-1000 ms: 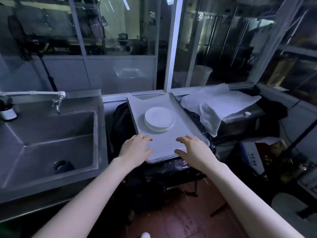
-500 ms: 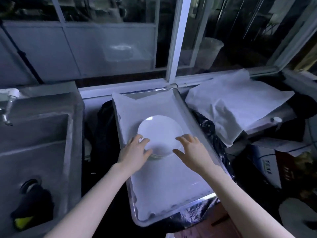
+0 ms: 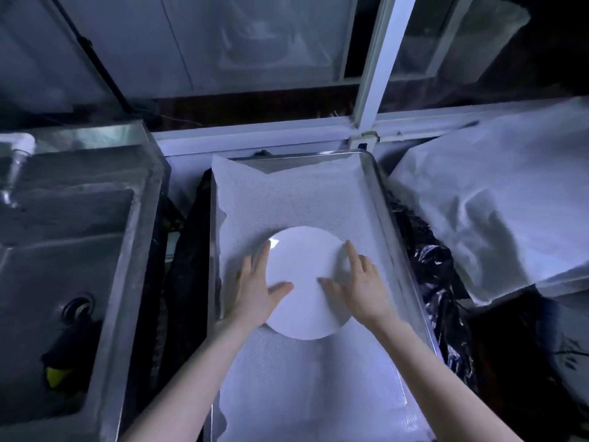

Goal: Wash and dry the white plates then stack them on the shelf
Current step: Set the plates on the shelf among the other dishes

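Both hands have slid forward from the tray's near edge onto the white plates (image 3: 302, 282). Left hand (image 3: 255, 288) and right hand (image 3: 360, 288) lie open, fingers spread, cupping opposite rims with thumbs on top, likely to lift the plates evenly; neither has closed yet. They sit mid-tray (image 3: 376, 173) on a white liner (image 3: 287, 199), probably padding. Left of it, the sink (image 3: 79, 250) waits for washing.
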Tool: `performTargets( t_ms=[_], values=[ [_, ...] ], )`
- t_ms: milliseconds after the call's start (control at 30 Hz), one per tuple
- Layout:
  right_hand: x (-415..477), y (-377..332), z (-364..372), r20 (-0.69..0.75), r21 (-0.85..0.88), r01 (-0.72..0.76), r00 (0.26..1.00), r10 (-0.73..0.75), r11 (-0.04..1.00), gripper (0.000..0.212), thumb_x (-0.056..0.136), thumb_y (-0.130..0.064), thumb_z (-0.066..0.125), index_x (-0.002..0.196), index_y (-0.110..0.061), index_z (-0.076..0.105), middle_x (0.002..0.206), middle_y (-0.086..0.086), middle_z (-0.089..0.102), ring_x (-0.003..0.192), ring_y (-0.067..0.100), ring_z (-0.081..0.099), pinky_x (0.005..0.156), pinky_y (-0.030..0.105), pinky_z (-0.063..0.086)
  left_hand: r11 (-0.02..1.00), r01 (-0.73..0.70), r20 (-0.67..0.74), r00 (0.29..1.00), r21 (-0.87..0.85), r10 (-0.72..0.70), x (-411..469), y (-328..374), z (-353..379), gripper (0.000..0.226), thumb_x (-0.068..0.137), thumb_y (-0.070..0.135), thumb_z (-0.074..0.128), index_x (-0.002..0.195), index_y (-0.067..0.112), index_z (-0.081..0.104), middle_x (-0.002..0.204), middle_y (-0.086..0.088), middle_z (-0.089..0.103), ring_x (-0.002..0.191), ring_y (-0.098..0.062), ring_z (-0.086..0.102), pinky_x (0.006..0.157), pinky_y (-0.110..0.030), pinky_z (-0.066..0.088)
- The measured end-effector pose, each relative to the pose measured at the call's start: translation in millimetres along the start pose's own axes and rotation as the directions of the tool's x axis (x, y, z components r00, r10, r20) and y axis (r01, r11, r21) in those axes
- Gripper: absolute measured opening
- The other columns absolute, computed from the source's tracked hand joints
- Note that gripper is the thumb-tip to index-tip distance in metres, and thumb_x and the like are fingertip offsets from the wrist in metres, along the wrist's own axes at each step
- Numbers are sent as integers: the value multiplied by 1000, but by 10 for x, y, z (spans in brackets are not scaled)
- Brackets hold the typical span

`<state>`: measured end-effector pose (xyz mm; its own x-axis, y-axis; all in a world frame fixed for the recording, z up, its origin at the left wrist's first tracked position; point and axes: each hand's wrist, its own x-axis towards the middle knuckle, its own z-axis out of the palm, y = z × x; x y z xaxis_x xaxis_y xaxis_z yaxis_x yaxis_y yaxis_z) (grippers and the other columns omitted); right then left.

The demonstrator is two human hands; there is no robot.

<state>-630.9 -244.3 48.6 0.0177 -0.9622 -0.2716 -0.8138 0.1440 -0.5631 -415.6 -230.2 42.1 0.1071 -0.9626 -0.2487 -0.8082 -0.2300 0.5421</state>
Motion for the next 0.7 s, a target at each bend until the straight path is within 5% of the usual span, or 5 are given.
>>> performTargets(
  t_ms=[267,367,433,567,700],
  values=[
    [150,84,102,70,395,-180,984,166,901,97,75,-49,80,153,-36,24,140,3,47,128,20,44,95,30,36,914,214,25,975,-345,-219,59,-22,39,107,58,51,85,144,52,22,142,16,40,120,-4,38,87,-28,35],
    [181,87,96,93,475,-222,975,203,852,91,72,-43,84,148,-29,36,138,1,52,128,21,48,103,38,42,855,278,85,959,-438,-269,124,-35,0,105,44,51,88,135,50,36,128,25,52,116,-3,51,81,-25,43],
    [214,78,84,119,500,-283,959,258,819,81,69,-41,87,138,-24,47,131,2,58,122,24,54,102,46,46,837,314,106,948,-449,-299,159,-38,-30,96,38,49,88,125,46,47,116,25,60,107,-2,58,75,-25,49],
    [272,52,75,173,478,-379,925,338,792,64,66,-40,89,117,-16,60,118,4,65,103,23,62,83,36,52,791,421,161,906,-445,-392,215,-26,-64,85,31,44,90,110,32,62,103,14,70,95,-10,67,81,-39,58],
    [221,55,44,178,546,-379,924,338,747,62,59,-41,92,109,-19,62,118,7,63,101,24,64,85,43,56,773,443,203,896,-454,-394,191,6,-119,81,28,43,90,104,30,66,95,15,73,90,-8,69,69,-29,57]
  ],
)
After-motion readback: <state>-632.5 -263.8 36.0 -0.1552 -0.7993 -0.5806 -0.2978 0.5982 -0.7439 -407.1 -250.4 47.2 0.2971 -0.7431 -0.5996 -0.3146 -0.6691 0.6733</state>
